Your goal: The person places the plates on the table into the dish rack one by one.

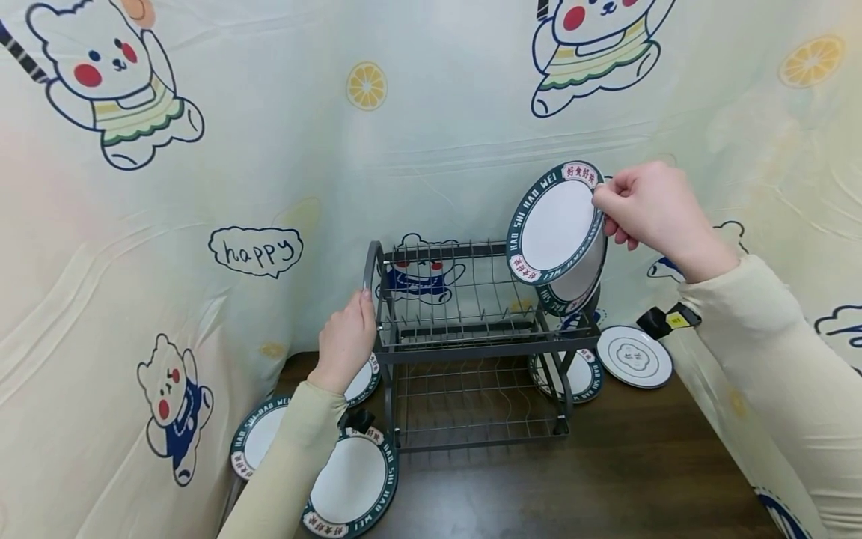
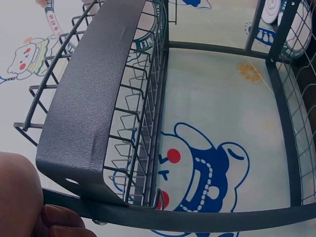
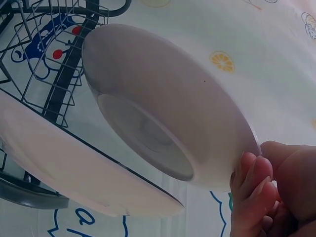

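Note:
A two-tier dark metal dish rack (image 1: 471,350) stands on the table. My left hand (image 1: 346,340) grips the frame at the rack's left end; in the left wrist view its fingertips (image 2: 61,217) curl at the dark bar. Above the upper tier's right end, my right hand (image 1: 649,213) pinches the rim of a tilted white plate (image 1: 555,223) with a green lettered border. The right wrist view shows this plate's pale underside (image 3: 163,98) and foot ring. Behind it, a second plate (image 1: 581,281) leans at the upper tier's right end, partly hidden.
Several matching plates lie around the rack: one at the front left (image 1: 350,483), another farther left (image 1: 259,438) partly behind my sleeve. At the right lies an upside-down plate (image 1: 635,357), beside a plate (image 1: 584,374) behind the rack leg. A patterned cloth (image 1: 431,135) hangs behind.

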`<action>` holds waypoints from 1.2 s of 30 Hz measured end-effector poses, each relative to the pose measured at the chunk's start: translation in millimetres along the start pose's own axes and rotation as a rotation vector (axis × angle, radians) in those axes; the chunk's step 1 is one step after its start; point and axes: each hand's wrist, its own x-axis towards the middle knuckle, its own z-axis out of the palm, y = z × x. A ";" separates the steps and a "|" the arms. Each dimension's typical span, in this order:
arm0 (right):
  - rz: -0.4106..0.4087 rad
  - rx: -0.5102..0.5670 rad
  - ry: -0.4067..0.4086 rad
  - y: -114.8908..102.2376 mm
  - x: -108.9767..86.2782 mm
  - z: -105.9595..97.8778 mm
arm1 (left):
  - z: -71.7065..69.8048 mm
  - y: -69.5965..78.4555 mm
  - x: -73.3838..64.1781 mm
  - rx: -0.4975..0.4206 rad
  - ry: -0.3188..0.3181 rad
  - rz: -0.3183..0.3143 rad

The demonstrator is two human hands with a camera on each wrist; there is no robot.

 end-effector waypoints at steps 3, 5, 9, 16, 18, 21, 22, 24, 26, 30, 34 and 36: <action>0.006 -0.009 -0.015 -0.7 1.2 1.3 | -0.4 -0.1 -0.1 0.001 -0.001 0.003; 0.010 -0.013 -0.021 -1.3 1.8 1.7 | -0.6 -0.2 -0.2 0.001 -0.002 0.006; -0.004 -0.036 -0.022 -1.8 2.8 2.4 | -0.3 -0.1 -0.5 0.004 -0.001 0.010; -0.069 -0.119 0.006 -3.0 4.1 5.7 | 0.1 0.5 0.4 0.006 0.015 0.017; -0.079 -0.137 0.009 -2.8 4.4 7.1 | 0.4 0.5 0.6 0.003 0.015 0.017; -0.088 -0.151 0.001 -2.5 5.5 9.3 | 0.7 0.4 0.4 0.002 0.012 0.018; -0.088 -0.154 -0.004 -2.2 5.7 9.9 | 0.8 0.6 0.3 0.001 0.011 0.018; -0.092 -0.162 -0.014 -1.8 6.6 11.0 | 0.9 0.9 0.1 -0.001 0.010 0.015; -0.095 -0.175 -0.026 -2.4 7.7 12.4 | 0.8 0.7 -0.1 0.000 0.009 0.012; -0.094 -0.195 -0.041 -3.5 8.3 14.3 | 0.5 1.3 -0.5 -0.007 0.008 0.008; -0.097 -0.203 -0.044 -4.7 7.6 15.9 | 0.1 1.7 -0.9 -0.008 0.013 0.011; -0.105 -0.209 -0.042 -4.9 7.5 16.9 | 0.0 1.7 -0.9 -0.004 0.015 0.014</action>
